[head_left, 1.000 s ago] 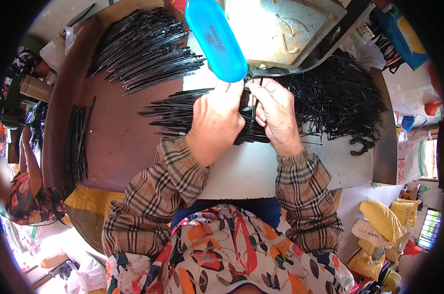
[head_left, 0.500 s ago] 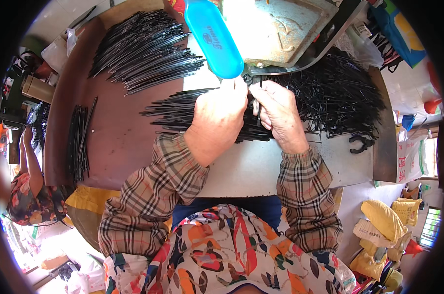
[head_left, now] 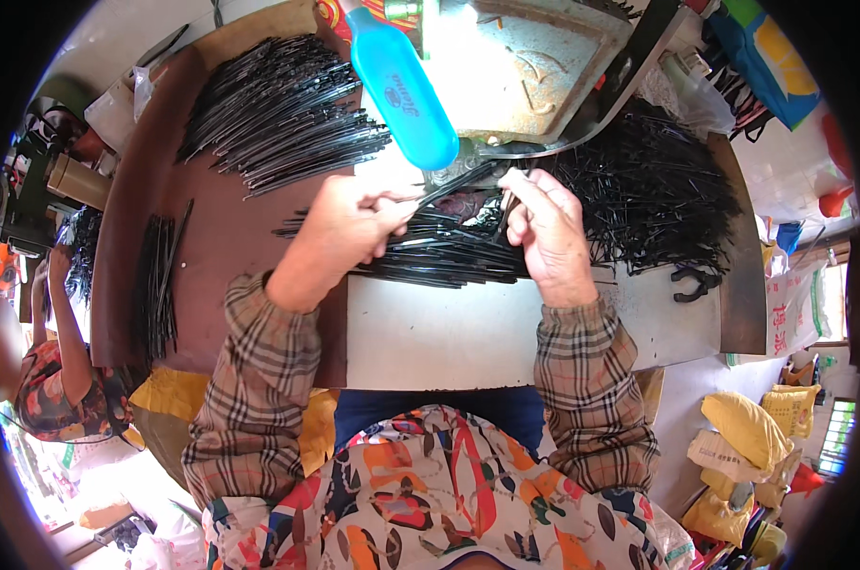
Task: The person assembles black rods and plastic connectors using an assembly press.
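My left hand [head_left: 354,223], fingers closed, grips the lower end of a thin black strip [head_left: 458,185] that slants up to the right. My right hand [head_left: 548,233] is pinched at the thumb and forefinger; a short dark length of another black strip shows beside its fingers. Between and below the hands lies a pile of black strips [head_left: 458,258] on the table. Just above the hands are the lower parts of a worn metal machine [head_left: 553,104], brightly lit. A blue paddle-shaped piece [head_left: 406,95] hangs above and between my hands.
A large neat stack of black strips [head_left: 278,114] lies at the far left, a small bundle [head_left: 159,285] at the left. A tangled heap [head_left: 658,190] and black-handled pliers [head_left: 698,283] lie at the right. Another person's arm [head_left: 67,328] is at the far left. Yellow sacks [head_left: 745,427] stand lower right.
My left hand has moved left and down, away from the right hand, with a black strip now stretching from it. My right hand has stayed nearly in place.
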A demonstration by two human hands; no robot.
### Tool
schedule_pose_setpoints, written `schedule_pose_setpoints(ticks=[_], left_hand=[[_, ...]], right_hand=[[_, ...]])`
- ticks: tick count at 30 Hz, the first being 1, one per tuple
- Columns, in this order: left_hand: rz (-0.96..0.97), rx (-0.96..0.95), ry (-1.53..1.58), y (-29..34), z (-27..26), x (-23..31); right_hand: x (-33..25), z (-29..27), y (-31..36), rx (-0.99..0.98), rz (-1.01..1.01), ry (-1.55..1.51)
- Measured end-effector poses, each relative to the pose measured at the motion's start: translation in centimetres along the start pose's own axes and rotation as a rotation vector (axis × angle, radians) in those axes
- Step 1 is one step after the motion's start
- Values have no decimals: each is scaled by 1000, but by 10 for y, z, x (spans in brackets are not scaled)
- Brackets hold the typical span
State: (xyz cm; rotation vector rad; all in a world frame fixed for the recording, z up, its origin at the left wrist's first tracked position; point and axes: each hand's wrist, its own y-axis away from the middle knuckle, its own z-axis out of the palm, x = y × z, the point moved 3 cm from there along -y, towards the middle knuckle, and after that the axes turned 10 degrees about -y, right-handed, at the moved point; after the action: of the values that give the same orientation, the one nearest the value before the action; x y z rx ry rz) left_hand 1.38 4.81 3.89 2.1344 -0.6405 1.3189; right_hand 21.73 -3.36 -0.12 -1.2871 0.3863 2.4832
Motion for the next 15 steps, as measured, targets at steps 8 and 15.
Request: schedule_pose_setpoints(ticks=[8,15], left_hand=[[27,-53,312,-13,11,-8],[76,-55,314,-19,16,-3]], right_hand=[[6,3,0,-66,58,-70],[8,-3,-3,-41,-10,-86]])
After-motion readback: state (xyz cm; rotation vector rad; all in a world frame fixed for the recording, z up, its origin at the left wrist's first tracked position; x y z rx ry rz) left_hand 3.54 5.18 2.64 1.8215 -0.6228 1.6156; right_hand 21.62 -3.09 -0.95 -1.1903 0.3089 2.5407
